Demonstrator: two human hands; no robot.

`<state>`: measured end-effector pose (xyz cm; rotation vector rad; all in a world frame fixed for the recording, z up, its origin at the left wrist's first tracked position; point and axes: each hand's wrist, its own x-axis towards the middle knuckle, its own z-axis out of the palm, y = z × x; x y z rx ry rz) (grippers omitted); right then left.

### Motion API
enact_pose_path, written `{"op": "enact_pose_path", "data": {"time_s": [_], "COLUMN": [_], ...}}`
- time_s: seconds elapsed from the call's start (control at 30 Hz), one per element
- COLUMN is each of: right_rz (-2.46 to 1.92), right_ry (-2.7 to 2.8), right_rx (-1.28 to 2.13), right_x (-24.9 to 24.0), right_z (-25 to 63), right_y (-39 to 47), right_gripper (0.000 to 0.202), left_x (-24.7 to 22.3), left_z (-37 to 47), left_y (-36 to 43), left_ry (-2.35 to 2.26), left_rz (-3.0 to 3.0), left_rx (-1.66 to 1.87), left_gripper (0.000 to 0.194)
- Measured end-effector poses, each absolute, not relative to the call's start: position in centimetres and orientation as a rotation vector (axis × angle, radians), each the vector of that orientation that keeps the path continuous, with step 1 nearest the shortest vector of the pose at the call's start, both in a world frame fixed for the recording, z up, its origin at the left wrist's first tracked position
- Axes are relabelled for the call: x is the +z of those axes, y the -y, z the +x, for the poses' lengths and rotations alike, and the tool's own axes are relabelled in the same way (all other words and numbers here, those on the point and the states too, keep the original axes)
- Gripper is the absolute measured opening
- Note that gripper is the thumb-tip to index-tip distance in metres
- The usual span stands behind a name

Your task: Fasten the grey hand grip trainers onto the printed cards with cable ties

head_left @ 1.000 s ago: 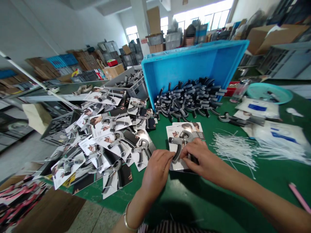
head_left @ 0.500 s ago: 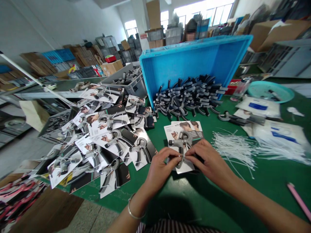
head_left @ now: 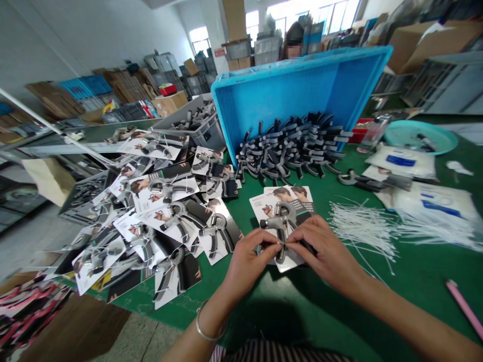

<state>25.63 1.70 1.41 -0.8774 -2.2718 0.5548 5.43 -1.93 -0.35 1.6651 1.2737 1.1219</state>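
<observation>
While both my hands meet over the printed card [head_left: 281, 221], the green table [head_left: 309, 311] lies bare between them and my body. Left of the card, carded grippers [head_left: 166, 216] sprawl in a heap that spills past the table's left edge. Right of it, a fan of white cable ties [head_left: 362, 229] lies near my right hand, with plastic bags [head_left: 433, 206] beyond. Behind, a blue crate [head_left: 298, 95] tipped on its side spills loose hand grips [head_left: 290, 148].

My left hand [head_left: 247, 261] comes in from below, wrist bent, bracelet [head_left: 206, 334] on it, thumb and forefinger pinched narrow. My right hand [head_left: 328, 251] reaches in from the right, forearm low over the table, fingertips pinched likewise. The two pinches touch at a thin white tie [head_left: 284, 243], just over the lower handle of the grey hand grip [head_left: 281, 221] lying on the card. A pink pen [head_left: 464, 309] lies well apart, far right.
</observation>
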Motion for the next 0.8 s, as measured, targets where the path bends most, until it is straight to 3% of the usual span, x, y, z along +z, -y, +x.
{"op": "enact_pose_path", "data": {"time_s": [0.27, 0.47, 0.8], "right_rz": [-0.853, -0.880, -0.852], "right_ry": [2.280, 2.338, 2.347], "right_rx": [0.528, 0.517, 0.513], "right_x": [1.5, 1.3, 0.6], "right_z": [25.2, 26.1, 26.5], "right_y": [-1.6, -2.1, -2.0], "right_gripper": [0.010, 0.010, 0.014], "left_x": [-0.1, 0.9, 1.3], "left_z": [5.4, 4.7, 5.9], "left_y": [2.1, 2.1, 2.0], "left_ry": [-1.264, -1.208, -1.235], "left_rz": [1.815, 1.919, 2.026], "left_rx": [1.107, 0.984, 0.939], "left_gripper": [0.006, 0.017, 0.016]}}
